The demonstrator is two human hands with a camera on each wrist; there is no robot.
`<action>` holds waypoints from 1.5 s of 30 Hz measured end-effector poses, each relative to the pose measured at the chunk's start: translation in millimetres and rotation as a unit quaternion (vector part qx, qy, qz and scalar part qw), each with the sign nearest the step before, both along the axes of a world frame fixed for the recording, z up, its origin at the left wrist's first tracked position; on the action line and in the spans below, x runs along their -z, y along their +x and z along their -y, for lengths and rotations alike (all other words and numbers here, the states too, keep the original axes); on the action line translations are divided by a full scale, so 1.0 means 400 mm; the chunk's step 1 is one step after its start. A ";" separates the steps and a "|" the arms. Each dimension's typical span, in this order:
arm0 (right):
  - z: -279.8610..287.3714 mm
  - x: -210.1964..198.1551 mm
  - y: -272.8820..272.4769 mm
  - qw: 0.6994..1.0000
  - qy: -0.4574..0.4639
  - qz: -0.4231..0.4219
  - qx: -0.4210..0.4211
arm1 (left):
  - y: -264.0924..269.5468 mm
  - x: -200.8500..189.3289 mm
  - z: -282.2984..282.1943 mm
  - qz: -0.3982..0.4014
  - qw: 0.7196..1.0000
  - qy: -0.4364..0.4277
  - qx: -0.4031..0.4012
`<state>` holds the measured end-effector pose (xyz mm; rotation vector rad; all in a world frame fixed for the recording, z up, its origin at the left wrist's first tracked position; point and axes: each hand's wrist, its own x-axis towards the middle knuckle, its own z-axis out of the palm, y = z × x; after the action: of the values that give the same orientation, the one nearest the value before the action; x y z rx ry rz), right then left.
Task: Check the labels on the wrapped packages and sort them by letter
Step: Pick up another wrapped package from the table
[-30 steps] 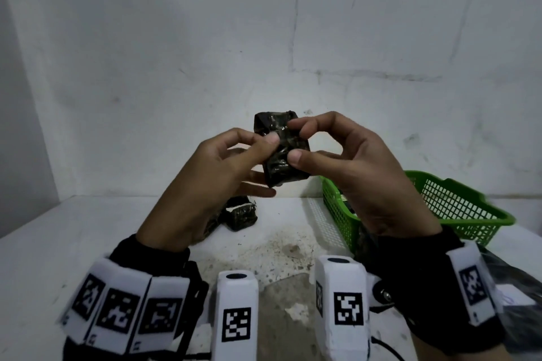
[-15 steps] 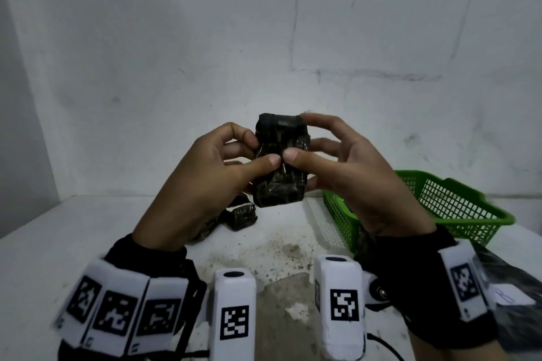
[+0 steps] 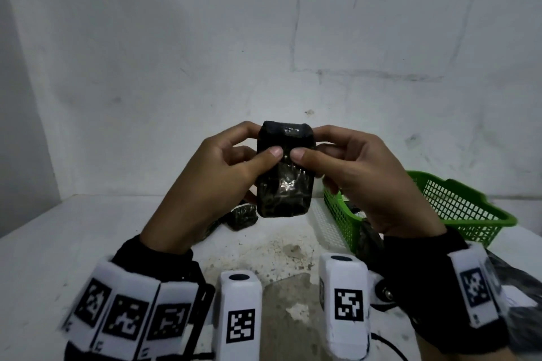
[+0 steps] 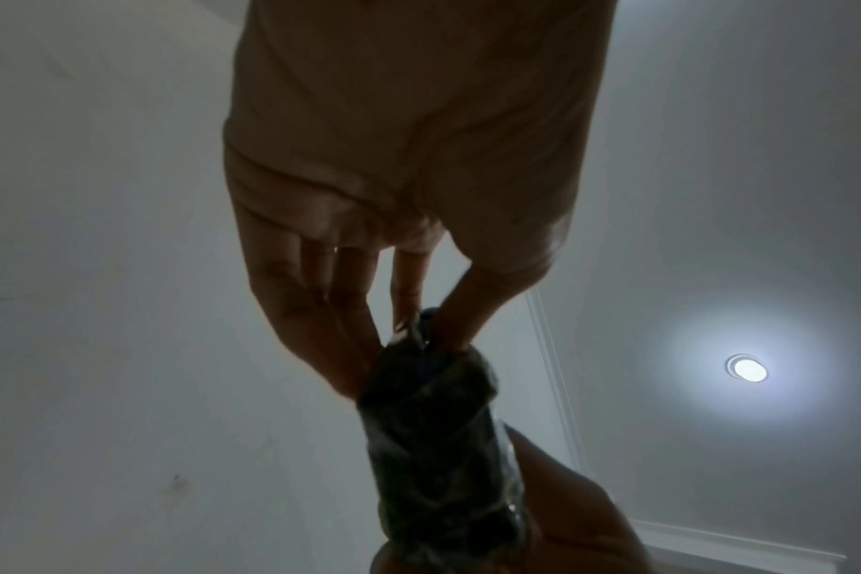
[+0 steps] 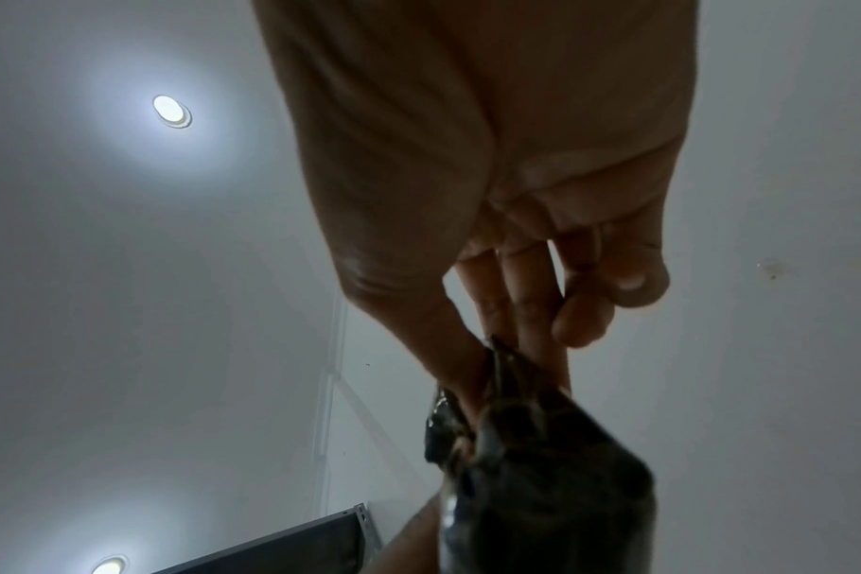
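A dark package wrapped in shiny film [image 3: 284,173] stands upright in the air above the white table [image 3: 73,243], held between both hands. My left hand [image 3: 223,173] grips its left side, thumb on the front face and fingers behind. My right hand [image 3: 349,173] grips its right side the same way. No label shows on the face turned to me. The left wrist view shows the package [image 4: 443,446] pinched between thumb and fingers; the right wrist view shows the package [image 5: 541,466] likewise. More wrapped packages [image 3: 242,215] lie on the table behind my left hand.
A green plastic basket [image 3: 457,208] stands on the table at the right, with something dark and white inside. A white basket edge [image 3: 324,223] lies beside it. A dark plastic bag [image 3: 516,281] sits at the far right. The white wall rises behind.
The package has been turned from a tilted pose to upright and now faces me flat. Both thumbs have come together on its front.
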<state>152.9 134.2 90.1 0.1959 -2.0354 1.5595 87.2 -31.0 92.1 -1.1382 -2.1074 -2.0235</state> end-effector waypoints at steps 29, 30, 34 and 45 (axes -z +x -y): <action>0.017 0.009 -0.015 0.999 0.021 -0.046 -0.005 | -0.004 -0.007 0.011 -0.010 0.999 0.034 -0.032; 0.017 0.009 -0.015 0.998 0.032 -0.047 -0.003 | -0.003 -0.007 0.011 -0.017 0.999 0.028 -0.034; 0.017 0.007 -0.015 0.999 0.006 -0.034 -0.002 | 0.002 -0.007 0.015 -0.028 0.999 0.012 -0.036; 0.021 0.010 -0.016 0.999 -0.013 -0.038 0.012 | -0.013 0.002 0.007 0.035 0.997 0.019 -0.062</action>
<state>146.6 126.0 86.1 0.2179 -1.9517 1.5394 82.0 -33.7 91.2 -0.9199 -2.1019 -2.0673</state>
